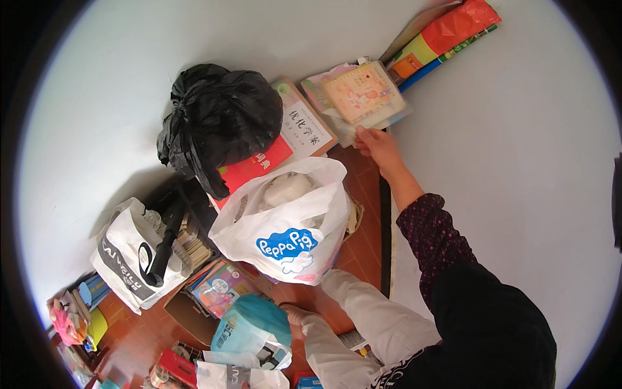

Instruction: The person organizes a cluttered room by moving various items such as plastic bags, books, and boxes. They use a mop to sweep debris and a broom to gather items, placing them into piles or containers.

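My right hand (pixel 376 148) reaches up along the white wall. Its thumb and fingers pinch the near edge of a clear plastic sleeve (pixel 347 133). A yellow-orange illustrated booklet (pixel 359 92) lies on top of this sleeve, with other papers under it. Left of the hand are a white-covered workbook (pixel 305 124) and a red dictionary (pixel 257 163). A knotted black plastic bag (pixel 223 114) rests on these books and partly hides them. Closer to me stands an open white carrier bag (pixel 286 243) with a blue printed logo, stuffed with pale wrapped things. My left hand is out of view.
A red plastic packet (pixel 459 31) and a blue roll (pixel 420 75) lean in the wall corner. At left are a white bag (pixel 141 257) with a black handle (pixel 167 243) across it and a cardboard box (pixel 192 311) of books. A teal bag (pixel 252 321) stands by my foot (pixel 295 313).
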`<state>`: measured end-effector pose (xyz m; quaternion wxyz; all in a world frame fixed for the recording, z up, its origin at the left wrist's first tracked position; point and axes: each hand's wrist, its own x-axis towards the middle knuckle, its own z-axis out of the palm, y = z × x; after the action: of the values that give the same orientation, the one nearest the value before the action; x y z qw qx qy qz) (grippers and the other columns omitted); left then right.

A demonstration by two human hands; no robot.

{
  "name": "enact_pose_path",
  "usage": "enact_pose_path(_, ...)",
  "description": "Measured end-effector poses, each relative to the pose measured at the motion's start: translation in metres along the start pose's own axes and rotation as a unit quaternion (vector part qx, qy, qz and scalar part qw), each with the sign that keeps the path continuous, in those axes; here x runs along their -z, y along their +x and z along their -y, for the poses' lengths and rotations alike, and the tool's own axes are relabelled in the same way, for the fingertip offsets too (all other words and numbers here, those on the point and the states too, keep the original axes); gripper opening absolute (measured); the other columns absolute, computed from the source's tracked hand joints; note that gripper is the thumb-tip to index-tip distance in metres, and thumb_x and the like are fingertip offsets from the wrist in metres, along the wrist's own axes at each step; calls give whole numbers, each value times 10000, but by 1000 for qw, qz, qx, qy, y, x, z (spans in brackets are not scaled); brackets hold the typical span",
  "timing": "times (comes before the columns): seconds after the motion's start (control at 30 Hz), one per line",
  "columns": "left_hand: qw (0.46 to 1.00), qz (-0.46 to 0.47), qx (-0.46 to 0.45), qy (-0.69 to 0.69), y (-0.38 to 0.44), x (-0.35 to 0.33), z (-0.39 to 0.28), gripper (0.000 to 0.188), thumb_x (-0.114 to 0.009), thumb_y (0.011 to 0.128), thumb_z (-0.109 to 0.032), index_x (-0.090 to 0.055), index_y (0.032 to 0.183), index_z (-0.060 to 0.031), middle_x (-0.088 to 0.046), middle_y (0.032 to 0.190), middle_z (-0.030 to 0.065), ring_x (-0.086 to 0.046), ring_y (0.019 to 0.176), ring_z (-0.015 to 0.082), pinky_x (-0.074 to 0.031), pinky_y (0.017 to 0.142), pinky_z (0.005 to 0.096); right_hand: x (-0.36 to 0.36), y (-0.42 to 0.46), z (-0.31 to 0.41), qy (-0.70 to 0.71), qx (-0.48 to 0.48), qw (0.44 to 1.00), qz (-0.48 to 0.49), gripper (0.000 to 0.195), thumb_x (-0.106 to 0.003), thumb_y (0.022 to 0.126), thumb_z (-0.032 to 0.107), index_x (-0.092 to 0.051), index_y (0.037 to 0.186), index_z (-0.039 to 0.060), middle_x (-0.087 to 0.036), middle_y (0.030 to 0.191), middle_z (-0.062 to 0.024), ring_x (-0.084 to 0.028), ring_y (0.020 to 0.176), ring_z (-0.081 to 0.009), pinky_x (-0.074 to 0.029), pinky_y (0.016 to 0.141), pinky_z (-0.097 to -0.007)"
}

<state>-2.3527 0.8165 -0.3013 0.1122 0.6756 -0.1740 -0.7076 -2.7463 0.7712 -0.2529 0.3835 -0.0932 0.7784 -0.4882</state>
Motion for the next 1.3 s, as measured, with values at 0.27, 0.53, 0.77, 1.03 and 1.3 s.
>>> enact_pose_path(0.27, 998, -53, -38, -25, -46, 116, -11, 343, -464, 821, -214, -536, 1047, 33, -557, 1037, 174, -560, 893, 272, -455, 768, 363, -94, -103, 22, -322, 394, 835, 209, 504, -631, 730, 350, -503, 1130, 71, -466, 1164, -131, -373, 1158, -275, -291, 957, -379)
enact_pose_path(0.53, 984, -168, -54, -38, -75, 245, -7, 349, -459, 825, -224, -535, 1047, 35, -553, 1043, 174, -561, 894, 272, -456, 770, 368, -116, -128, 6, -394, 434, 799, 131, 528, -659, 661, 354, -502, 1089, 89, -375, 1254, -119, -268, 1223, -303, -241, 983, -424)
enact_pose_path(0.77, 981, -191, -17, -39, -72, 288, 18, 356, -454, 829, -233, -534, 1046, 37, -550, 1049, 174, -561, 894, 272, -458, 773, 372, -112, -128, 7, -386, 436, 804, 123, 530, -674, 650, 323, -494, 1089, 86, -379, 1242, -124, -280, 1212, -315, -248, 983, -419)
enact_pose_path(1.03, 982, -183, 44, -24, -88, 356, 55, 363, -449, 833, -243, -533, 1046, 40, -547, 1055, 174, -561, 895, 272, -459, 775, 377, -51, -129, -3, -121, 379, 917, 2, 383, -621, 769, 235, -530, 1087, 44, -437, 1237, -102, -416, 1134, -217, -319, 951, -324)
enact_pose_path(1.3, 985, -152, 80, -5, -95, 356, 68, 371, -444, 837, -252, -531, 1045, 42, -543, 1062, 175, -562, 895, 273, -461, 778, 382, 60, -146, -117, 19, 71, 982, -175, 321, -500, 876, 279, -578, 984, -13, -589, 917, -32, -514, 875, -112, -397, 819, -260)
